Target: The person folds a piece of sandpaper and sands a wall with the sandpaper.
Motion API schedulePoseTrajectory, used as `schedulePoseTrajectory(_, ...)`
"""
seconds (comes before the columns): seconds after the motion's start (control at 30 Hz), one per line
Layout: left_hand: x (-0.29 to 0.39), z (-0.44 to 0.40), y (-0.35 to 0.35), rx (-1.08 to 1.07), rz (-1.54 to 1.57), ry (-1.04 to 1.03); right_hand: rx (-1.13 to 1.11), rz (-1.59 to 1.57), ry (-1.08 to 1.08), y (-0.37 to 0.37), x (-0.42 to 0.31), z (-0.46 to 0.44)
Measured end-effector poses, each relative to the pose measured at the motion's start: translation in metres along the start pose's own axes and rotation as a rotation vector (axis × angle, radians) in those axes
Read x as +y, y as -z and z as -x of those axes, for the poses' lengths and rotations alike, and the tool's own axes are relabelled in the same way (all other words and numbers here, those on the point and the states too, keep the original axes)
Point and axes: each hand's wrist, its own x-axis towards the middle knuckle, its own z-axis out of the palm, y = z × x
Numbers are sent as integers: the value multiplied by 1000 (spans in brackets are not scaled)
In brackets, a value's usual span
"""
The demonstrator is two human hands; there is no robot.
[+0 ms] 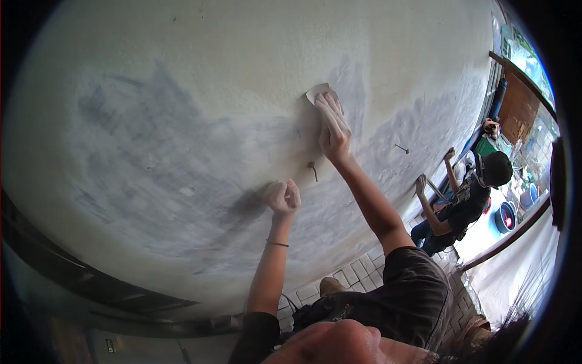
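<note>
A pale sheet of sandpaper (315, 93) lies against the wall (242, 79), its edge bent up past the fingertips. My right hand (334, 128), dusted white, presses it flat with the fingers held together. Lower and to the left, my left hand (282, 196) is curled into a loose, dusty fist close to the wall, with no object showing in it. I cannot tell whether it touches the surface. Between the hands, a bent nail (313, 171) sticks out of the wall. Greyish-white patches (151, 151) cover much of the painted surface.
Another nail (402, 149) juts out farther right. A co-worker (464, 200) in a dark cap stands at the wall on the right, both hands raised near it. Beyond are a blue tub (505, 216) and a wooden board (519, 108). Paving bricks (362, 272) form the floor.
</note>
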Motion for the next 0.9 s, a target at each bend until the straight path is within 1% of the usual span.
schedulePoseTrajectory(0.1,-1,-2,1,-5,-24,3,-16,11,-30,2,-6,4)
schedulePoseTrajectory(0.13,-3,-1,-1,11,-9,-3,-11,19,-54,2,-7,20)
schedulePoseTrajectory(0.17,-5,1,-1,21,6,-3,-12,11,-46,-1,-7,42)
schedulePoseTrajectory(0.23,-1,3,3,4,-2,8,24,-29,-156,2,-13,100)
schedulePoseTrajectory(0.27,-1,-1,2,-5,-1,-3,3,-31,-194,2,-19,123)
schedulePoseTrajectory(0.3,-1,1,0,0,-1,-5,-14,-31,-232,4,-27,127)
schedulePoseTrajectory(0.37,-4,1,1,0,-32,-27,-6,-16,-212,2,-17,118)
schedulePoseTrajectory(0.43,-3,2,1,-16,-14,-19,8,-37,-138,3,-11,71)
schedulePoseTrajectory(0.5,-1,-1,0,-8,-3,-8,27,-15,-127,2,-7,25)
schedulePoseTrajectory(0.57,0,-2,2,-23,-1,-3,40,-12,-102,-1,-7,14)
schedulePoseTrajectory(0.63,-1,-2,1,-6,-1,-8,22,45,-91,1,-7,21)
schedulePoseTrajectory(0.67,-2,0,1,-5,10,-4,31,18,-118,0,-6,38)
schedulePoseTrajectory(0.77,3,-4,3,-19,-13,14,32,7,-152,3,-12,115)
schedulePoseTrajectory(0.8,2,-2,3,-15,-1,25,26,10,-150,6,-15,122)
schedulePoseTrajectory(0.87,2,-2,2,-15,14,28,-57,-2,-192,8,-18,128)
schedulePoseTrajectory(0.9,1,-2,2,-29,27,26,-55,9,-199,8,-18,118)
